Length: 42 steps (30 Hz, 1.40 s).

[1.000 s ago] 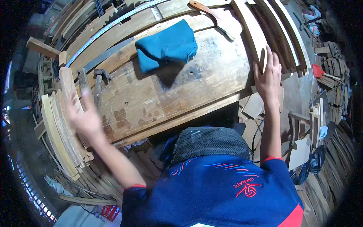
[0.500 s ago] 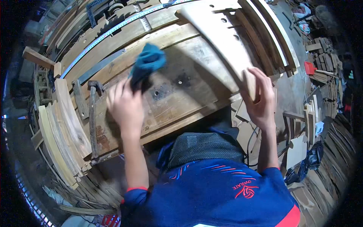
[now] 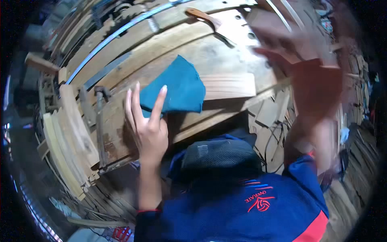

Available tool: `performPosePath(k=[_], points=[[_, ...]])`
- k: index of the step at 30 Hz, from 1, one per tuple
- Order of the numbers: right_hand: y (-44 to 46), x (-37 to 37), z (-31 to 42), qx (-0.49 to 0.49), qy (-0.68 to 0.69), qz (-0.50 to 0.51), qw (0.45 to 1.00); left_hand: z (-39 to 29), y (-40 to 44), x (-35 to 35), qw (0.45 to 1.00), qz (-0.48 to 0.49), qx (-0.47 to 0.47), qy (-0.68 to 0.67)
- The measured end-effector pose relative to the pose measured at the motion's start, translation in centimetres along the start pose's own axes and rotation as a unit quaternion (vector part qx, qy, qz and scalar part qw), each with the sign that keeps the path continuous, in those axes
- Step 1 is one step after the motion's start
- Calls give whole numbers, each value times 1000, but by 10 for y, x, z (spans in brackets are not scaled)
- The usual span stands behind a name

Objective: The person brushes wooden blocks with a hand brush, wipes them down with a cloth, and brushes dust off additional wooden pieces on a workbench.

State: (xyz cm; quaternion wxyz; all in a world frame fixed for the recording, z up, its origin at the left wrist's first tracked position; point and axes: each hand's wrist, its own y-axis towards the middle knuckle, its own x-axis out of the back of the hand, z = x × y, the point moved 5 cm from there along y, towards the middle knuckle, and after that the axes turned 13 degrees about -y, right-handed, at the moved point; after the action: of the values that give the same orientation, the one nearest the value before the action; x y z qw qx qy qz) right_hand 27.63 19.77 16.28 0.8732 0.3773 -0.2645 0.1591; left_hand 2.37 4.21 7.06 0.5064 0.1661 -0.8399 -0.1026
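Okay, teal cloth with frayed edges (image 3: 177, 86) lies over the left part of the pale, straight-edged wooden board (image 3: 233, 85) on the worn wooden counter (image 3: 242, 62). Left hand (image 3: 151, 131), left of the board, has fingers spread wide on the cloth. Right hand (image 3: 316, 82), right of the board, is blurred; can't tell its grip. Best practice: keep the cloth flat under the fingers, pressure even, board steady.
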Motion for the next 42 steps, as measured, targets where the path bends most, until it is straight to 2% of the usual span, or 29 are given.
performPosePath(k=[2, 5, 9, 12, 15, 17, 22, 26, 33, 42], points=[[12, 39, -16, -40, -36, -130, 990, 0, 10, -12, 998, 60, -31, 2], [16, 75, -55, -94, -84, -231, 965, -3, 14, -18, 994, 102, -24, 6], [21, 108, -98, -121, -67, -275, 951, -7, 22, -11, 994, 112, -17, 3], [18, 143, -108, -121, -42, -314, 941, -18, 39, -13, 990, 135, -47, -6], [12, 166, -105, -112, -28, -330, 937, -19, 49, -20, 985, 153, -73, -19], [6, 181, -102, -113, -24, -351, 929, -13, 54, -26, 980, 179, -48, -64], [-4, 199, -90, -113, -10, -376, 920, -12, 43, -30, 985, 156, -54, -47], [-12, 211, -76, -107, -17, -388, 915, -11, 45, -33, 982, 173, -57, -45], [-24, 208, -49, -105, -17, -408, 907, -7, 48, -32, 983, 157, -67, -62], [-22, 175, 14, -45, 19, -394, 918, -10, 40, -24, 985, 159, -22, -66]])
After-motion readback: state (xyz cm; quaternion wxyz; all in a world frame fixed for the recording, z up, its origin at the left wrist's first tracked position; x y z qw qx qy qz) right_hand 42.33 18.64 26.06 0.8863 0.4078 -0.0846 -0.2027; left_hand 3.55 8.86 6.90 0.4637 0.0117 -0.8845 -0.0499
